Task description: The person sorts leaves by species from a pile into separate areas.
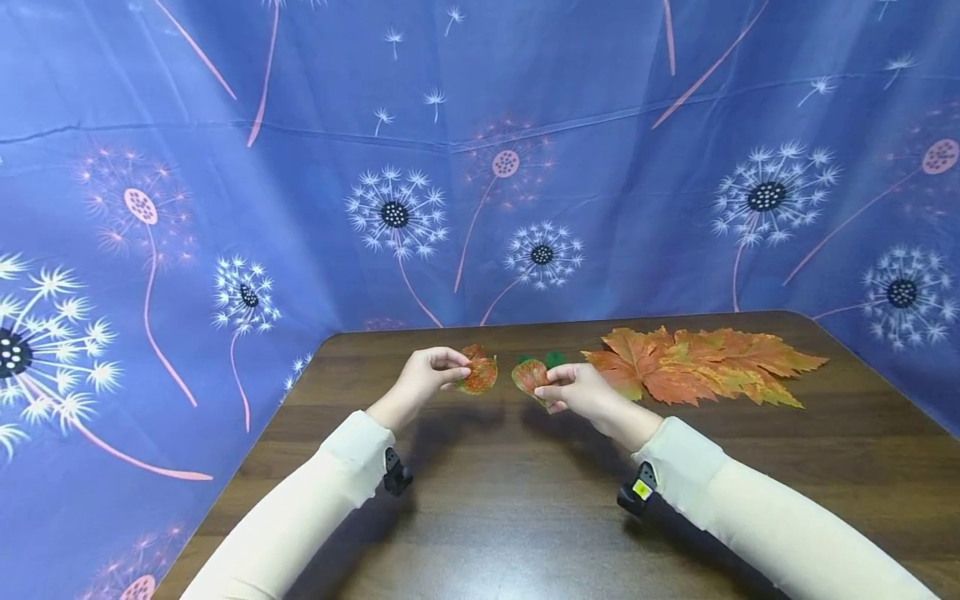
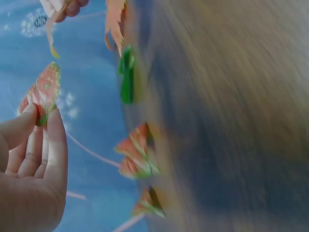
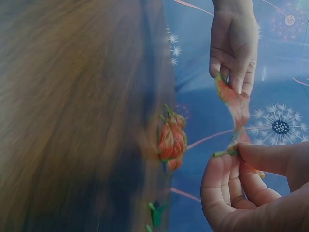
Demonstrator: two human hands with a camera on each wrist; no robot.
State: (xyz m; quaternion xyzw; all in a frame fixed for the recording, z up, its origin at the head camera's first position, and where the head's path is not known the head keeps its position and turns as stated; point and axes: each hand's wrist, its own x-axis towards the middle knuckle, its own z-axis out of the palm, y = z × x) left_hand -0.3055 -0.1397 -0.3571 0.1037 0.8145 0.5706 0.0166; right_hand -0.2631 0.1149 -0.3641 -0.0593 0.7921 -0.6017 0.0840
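Note:
Over the middle of the table, my left hand (image 1: 420, 382) pinches a small artificial leaf (image 1: 482, 377), red with a green edge, between thumb and fingers. The left wrist view shows this leaf (image 2: 44, 89) upright above the fingertips. My right hand (image 1: 592, 393) pinches a similar red-and-green leaf (image 1: 528, 377) by its stem end, thumb against the curled fingers. In the head view a narrow gap separates the two leaves. Behind the left hand, more small red leaves (image 3: 172, 140) lie on the table. A green leaf-like piece (image 1: 555, 359) lies behind the right hand.
Large orange maple leaves (image 1: 705, 362) overlap in a row at the back right of the brown wooden table (image 1: 480, 517). A blue curtain (image 1: 615, 167) with a dandelion print hangs right behind the table's far edge and along the left.

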